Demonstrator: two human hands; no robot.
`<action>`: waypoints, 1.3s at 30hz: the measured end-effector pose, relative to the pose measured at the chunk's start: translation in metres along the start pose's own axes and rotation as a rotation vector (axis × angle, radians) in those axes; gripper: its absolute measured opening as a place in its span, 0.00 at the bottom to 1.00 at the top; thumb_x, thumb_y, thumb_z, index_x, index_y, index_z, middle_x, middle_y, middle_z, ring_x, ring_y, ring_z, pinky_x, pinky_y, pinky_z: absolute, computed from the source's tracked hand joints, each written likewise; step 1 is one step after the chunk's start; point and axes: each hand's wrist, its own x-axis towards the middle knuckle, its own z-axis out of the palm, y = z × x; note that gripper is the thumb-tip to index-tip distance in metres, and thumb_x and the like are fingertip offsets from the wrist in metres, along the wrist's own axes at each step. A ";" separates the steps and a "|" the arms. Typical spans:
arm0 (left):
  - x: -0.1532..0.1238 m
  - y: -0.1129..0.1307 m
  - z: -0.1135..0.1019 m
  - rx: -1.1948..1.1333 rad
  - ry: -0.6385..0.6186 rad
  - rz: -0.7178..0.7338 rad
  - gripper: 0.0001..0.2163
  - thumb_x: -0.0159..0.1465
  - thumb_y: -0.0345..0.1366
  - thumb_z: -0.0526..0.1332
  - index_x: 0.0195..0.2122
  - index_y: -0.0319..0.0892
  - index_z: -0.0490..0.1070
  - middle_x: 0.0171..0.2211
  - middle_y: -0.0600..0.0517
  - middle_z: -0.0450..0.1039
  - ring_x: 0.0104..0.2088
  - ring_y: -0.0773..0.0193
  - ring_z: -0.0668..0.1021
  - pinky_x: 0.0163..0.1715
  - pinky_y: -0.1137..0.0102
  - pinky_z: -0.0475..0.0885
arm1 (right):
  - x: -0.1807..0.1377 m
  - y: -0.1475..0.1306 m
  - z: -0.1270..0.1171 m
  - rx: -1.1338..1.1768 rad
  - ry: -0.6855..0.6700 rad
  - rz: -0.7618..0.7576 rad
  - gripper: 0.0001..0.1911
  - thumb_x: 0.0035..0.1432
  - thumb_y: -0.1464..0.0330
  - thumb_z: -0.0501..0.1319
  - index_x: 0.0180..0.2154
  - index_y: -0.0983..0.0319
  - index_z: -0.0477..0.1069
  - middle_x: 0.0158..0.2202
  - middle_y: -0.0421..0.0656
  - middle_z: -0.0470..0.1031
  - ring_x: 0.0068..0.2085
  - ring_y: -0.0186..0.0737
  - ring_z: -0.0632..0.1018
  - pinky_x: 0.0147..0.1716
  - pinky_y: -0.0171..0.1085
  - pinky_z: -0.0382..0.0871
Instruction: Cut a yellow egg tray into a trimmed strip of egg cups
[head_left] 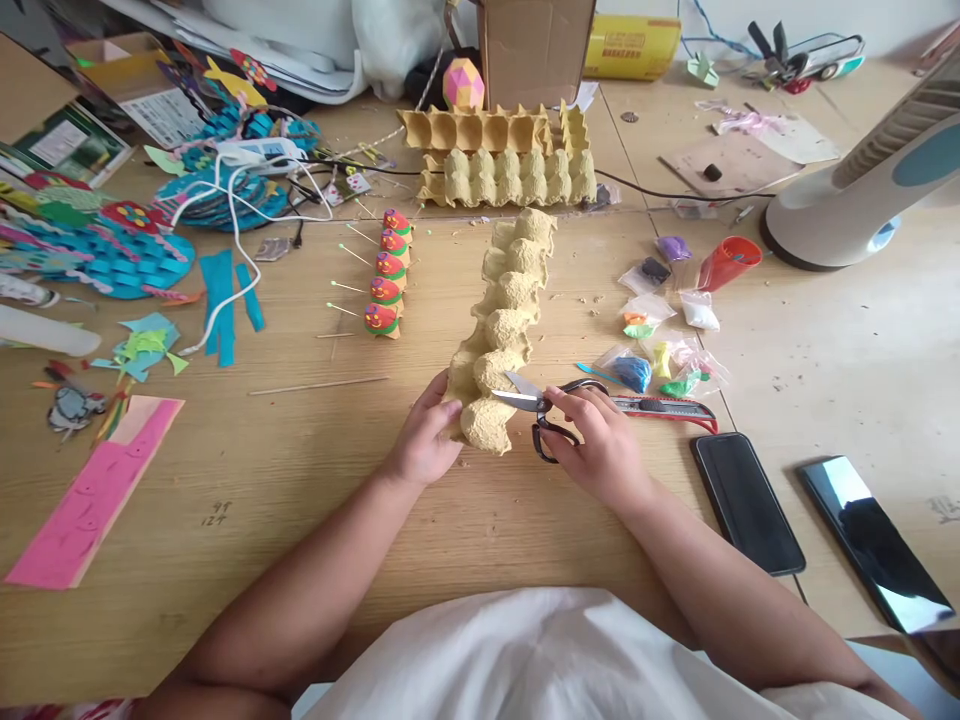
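Note:
A long strip of yellow egg-carton cups (504,320) lies on the wooden table (300,470), running away from me. My left hand (424,440) grips the strip's near end from the left. My right hand (596,445) is closed round the black handles of a pair of scissors (536,402). Their blades are open and point left at the nearest cups. A painted caterpillar made of carton cups (387,275), red, orange and green, sits to the left of the strip.
More egg cartons (499,155) and a cardboard box (534,40) stand at the back. Small bags of coloured clay (652,345), a red cup (727,262) and a red utility knife (664,408) lie on the right, with two phones (746,500) and a fan (870,170). Paper crafts cover the left.

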 end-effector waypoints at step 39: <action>0.003 0.003 0.003 0.026 0.075 0.015 0.22 0.60 0.45 0.63 0.55 0.48 0.74 0.49 0.49 0.80 0.52 0.56 0.79 0.46 0.67 0.75 | 0.001 -0.003 -0.002 0.010 -0.064 0.135 0.20 0.68 0.69 0.58 0.60 0.58 0.67 0.42 0.48 0.81 0.40 0.46 0.82 0.36 0.40 0.74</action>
